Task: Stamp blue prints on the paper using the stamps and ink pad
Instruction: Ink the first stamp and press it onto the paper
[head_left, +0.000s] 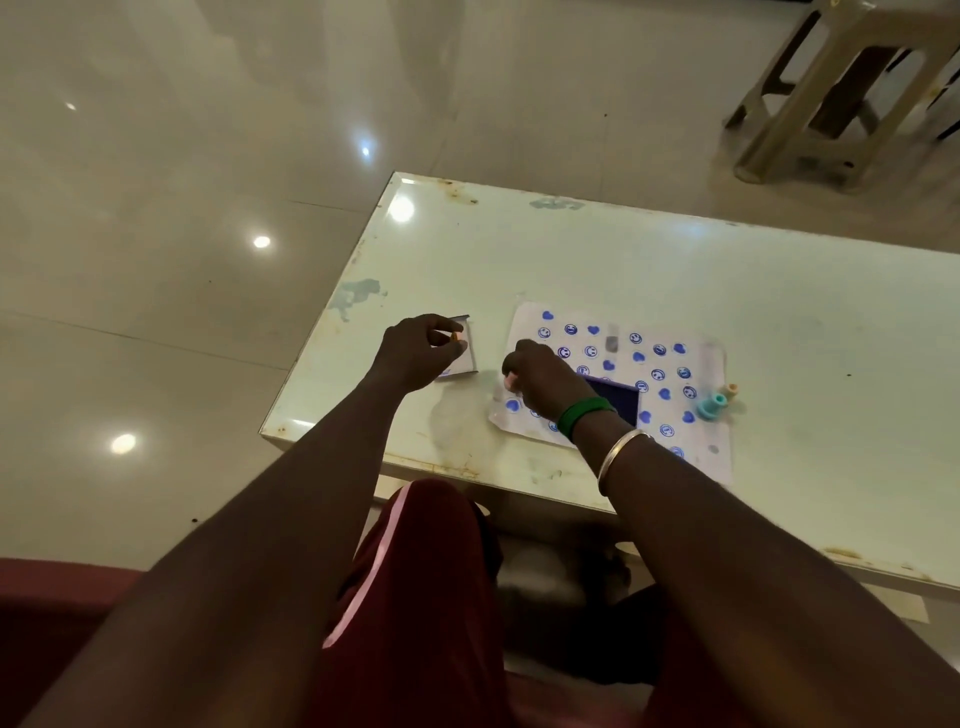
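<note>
In the head view, both bare arms reach up from the bottom of the frame onto a pale counter (675, 270). The left hand (415, 353), left of centre, is bent at the wrist with its fingers curled in; its grip pinches a small orange stamp (455, 336) between thumb and fingertips, held over a small lid (465, 353) that lies open on the counter near the left edge. The right hand (540, 376), at centre, is turned knuckles-up with the fingers folded down, and its grip is pressed together around a pink stamp (510, 382) whose end shows under the fingers at the left edge of the paper (696, 441). The forearm crosses the paper's lower part, with a green bangle (584, 413) and a metal bangle (621, 457) at the wrist. The paper is dotted with blue hearts and smiley faces. The ink pad (621, 400), dark blue, lies on the paper just right of that hand, partly hidden by the wrist. A teal stamp (711, 406) and another orange one (731, 391) stand together at the paper's right edge. A stool (810, 98) stands on the floor in the upper right.
</note>
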